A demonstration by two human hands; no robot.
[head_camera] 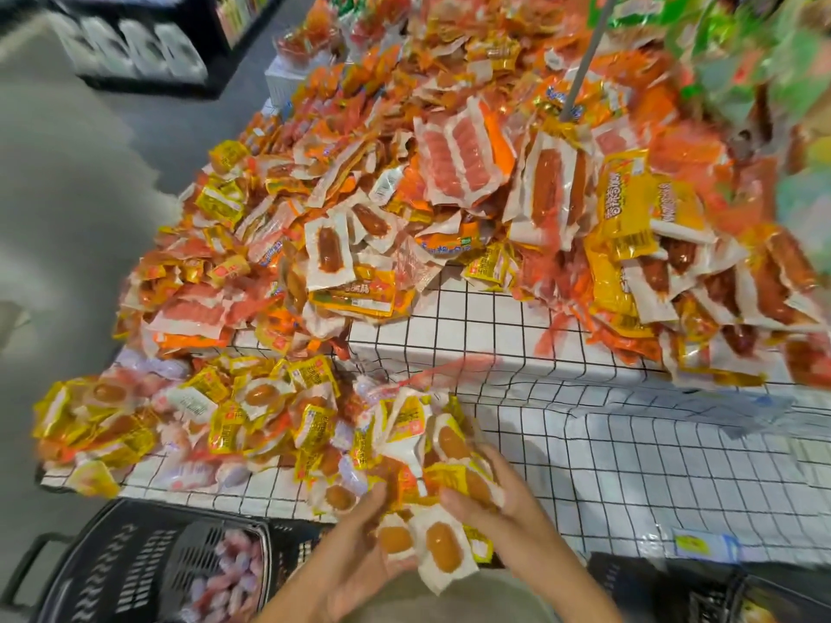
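Through the head camera: two hands, left hand (355, 553) and right hand (506, 503), both curled round one bunch of sausage packets (443, 546), squeezed between the palms over the near edge of the checked bench (629, 465). About six sausages showing in the bunch. Heaped packets (449, 173) beyond, too many to count. One black basket (135, 568) lower left. Yellow labels in Chinese print, too blurred to read.

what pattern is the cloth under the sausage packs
The cloth is white with a thin black grid, clearest in the head view.
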